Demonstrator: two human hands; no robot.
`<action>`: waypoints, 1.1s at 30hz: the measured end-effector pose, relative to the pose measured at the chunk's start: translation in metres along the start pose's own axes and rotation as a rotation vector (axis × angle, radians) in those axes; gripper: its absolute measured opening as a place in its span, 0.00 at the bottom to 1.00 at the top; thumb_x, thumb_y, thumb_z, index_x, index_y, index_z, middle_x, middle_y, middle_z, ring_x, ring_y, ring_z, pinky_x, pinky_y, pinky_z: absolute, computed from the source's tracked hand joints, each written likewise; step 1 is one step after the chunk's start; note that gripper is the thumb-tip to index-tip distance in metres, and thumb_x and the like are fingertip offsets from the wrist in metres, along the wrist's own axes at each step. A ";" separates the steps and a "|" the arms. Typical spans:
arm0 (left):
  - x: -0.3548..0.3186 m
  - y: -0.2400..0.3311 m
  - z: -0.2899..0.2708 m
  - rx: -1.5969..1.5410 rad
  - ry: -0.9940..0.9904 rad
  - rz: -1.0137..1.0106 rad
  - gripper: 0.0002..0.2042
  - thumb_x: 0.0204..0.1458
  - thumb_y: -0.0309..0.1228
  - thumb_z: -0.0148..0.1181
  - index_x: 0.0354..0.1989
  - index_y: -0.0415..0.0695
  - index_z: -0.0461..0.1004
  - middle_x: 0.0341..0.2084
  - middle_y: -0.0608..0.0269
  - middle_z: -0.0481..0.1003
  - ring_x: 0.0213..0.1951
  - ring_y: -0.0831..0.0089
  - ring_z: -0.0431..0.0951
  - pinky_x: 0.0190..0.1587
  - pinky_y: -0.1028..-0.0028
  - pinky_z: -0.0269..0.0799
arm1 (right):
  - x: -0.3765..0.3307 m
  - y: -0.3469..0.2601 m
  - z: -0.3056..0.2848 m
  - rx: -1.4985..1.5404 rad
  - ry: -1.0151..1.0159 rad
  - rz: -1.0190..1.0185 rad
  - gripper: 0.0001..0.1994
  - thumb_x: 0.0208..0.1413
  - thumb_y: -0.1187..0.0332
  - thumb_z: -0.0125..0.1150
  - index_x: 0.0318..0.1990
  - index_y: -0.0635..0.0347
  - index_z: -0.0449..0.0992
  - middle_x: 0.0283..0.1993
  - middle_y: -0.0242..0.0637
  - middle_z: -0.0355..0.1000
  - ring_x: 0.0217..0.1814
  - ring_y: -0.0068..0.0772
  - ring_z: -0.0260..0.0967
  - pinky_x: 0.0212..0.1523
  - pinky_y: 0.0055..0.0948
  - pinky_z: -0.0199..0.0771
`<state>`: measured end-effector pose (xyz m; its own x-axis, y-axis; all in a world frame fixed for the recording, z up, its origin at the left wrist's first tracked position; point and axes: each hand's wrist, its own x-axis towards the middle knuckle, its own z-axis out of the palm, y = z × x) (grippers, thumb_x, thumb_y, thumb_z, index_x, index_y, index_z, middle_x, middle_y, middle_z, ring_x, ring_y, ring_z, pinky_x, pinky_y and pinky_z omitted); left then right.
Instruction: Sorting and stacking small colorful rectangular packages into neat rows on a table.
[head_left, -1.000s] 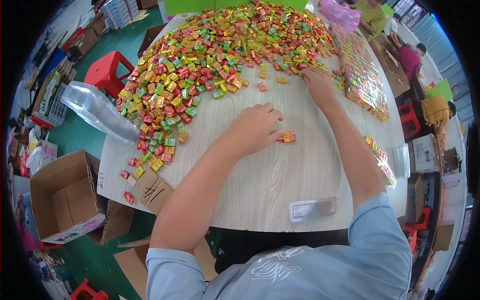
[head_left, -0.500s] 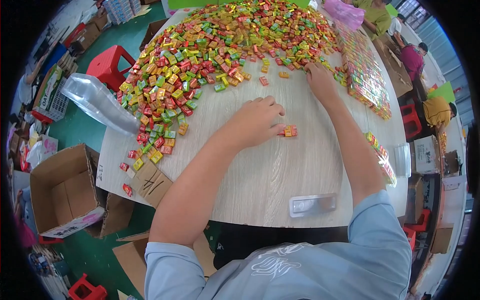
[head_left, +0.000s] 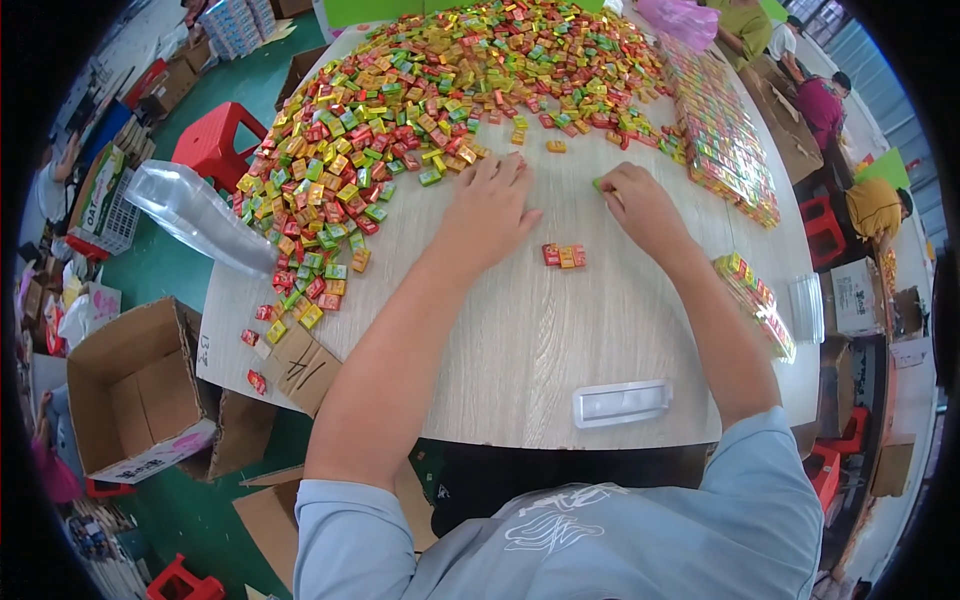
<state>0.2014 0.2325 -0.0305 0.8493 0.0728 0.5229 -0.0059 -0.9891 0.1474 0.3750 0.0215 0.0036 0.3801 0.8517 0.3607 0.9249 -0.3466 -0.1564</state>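
A broad heap of small red, yellow, green and orange packets [head_left: 400,110] covers the far part of the table. My left hand [head_left: 488,208] lies palm down at the heap's near edge, fingers stretched, the fingertips by a reddish packet. Closer to me, a short row of red and orange packets [head_left: 565,256] rests on the bare tabletop between my forearms. My right hand [head_left: 640,205] is closed in a pinch on a green packet [head_left: 598,184], of which only one end shows. An oblong clear plastic tray [head_left: 622,404] sits near the table's front edge.
Stacked clear trays [head_left: 200,220] lean at the left edge, above an open cardboard box [head_left: 135,390]. Filled packs [head_left: 720,140] line the right side, with another filled pack [head_left: 755,305] beside my right forearm. Red stools [head_left: 215,140] and other people [head_left: 740,30] are around the table.
My left hand has moved away from the short row to the heap's edge, its fingers straightening. My right hand has drawn back from the heap toward me with a green packet.
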 end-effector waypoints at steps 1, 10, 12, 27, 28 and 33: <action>-0.001 -0.003 0.001 0.006 -0.009 0.002 0.27 0.56 0.42 0.68 0.61 0.41 0.72 0.58 0.56 0.72 0.63 0.56 0.69 0.63 0.55 0.68 | -0.006 -0.008 -0.003 0.040 -0.021 -0.012 0.05 0.60 0.73 0.63 0.41 0.64 0.77 0.45 0.45 0.75 0.51 0.50 0.73 0.54 0.43 0.74; 0.007 0.003 -0.014 -0.129 -0.038 -0.019 0.26 0.56 0.39 0.68 0.61 0.41 0.71 0.51 0.57 0.75 0.58 0.54 0.73 0.62 0.56 0.69 | -0.055 -0.057 -0.030 0.183 -0.134 -0.023 0.07 0.57 0.76 0.65 0.42 0.64 0.77 0.44 0.43 0.73 0.50 0.49 0.73 0.51 0.42 0.75; 0.009 0.002 -0.023 -0.246 -0.145 -0.082 0.24 0.57 0.37 0.67 0.60 0.43 0.72 0.48 0.56 0.76 0.56 0.54 0.75 0.61 0.54 0.69 | -0.058 -0.061 -0.031 0.200 -0.148 -0.024 0.07 0.57 0.76 0.65 0.42 0.64 0.77 0.44 0.43 0.73 0.50 0.49 0.73 0.51 0.42 0.75; 0.001 -0.005 -0.043 -0.597 -0.372 -0.148 0.24 0.54 0.24 0.65 0.61 0.43 0.73 0.27 0.60 0.74 0.31 0.66 0.75 0.37 0.65 0.72 | -0.041 -0.052 -0.036 0.228 -0.074 -0.075 0.05 0.60 0.74 0.64 0.41 0.64 0.78 0.45 0.42 0.74 0.49 0.45 0.74 0.50 0.38 0.76; 0.001 -0.004 -0.045 -0.595 -0.373 -0.148 0.24 0.54 0.24 0.65 0.61 0.43 0.73 0.27 0.60 0.74 0.31 0.66 0.75 0.37 0.65 0.72 | -0.032 -0.039 -0.031 0.226 -0.045 0.028 0.06 0.61 0.73 0.63 0.44 0.64 0.78 0.46 0.42 0.74 0.48 0.45 0.74 0.50 0.37 0.76; 0.003 0.004 -0.049 -0.701 -0.453 -0.155 0.23 0.56 0.25 0.66 0.61 0.43 0.73 0.23 0.62 0.73 0.27 0.69 0.75 0.33 0.66 0.71 | 0.018 0.033 -0.003 0.187 0.061 0.293 0.12 0.64 0.69 0.61 0.52 0.61 0.75 0.52 0.44 0.74 0.50 0.48 0.75 0.52 0.42 0.76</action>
<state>0.1783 0.2353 0.0123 0.9960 -0.0056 0.0893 -0.0713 -0.6529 0.7541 0.4125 0.0236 0.0076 0.6341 0.6996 0.3294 0.7612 -0.4900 -0.4247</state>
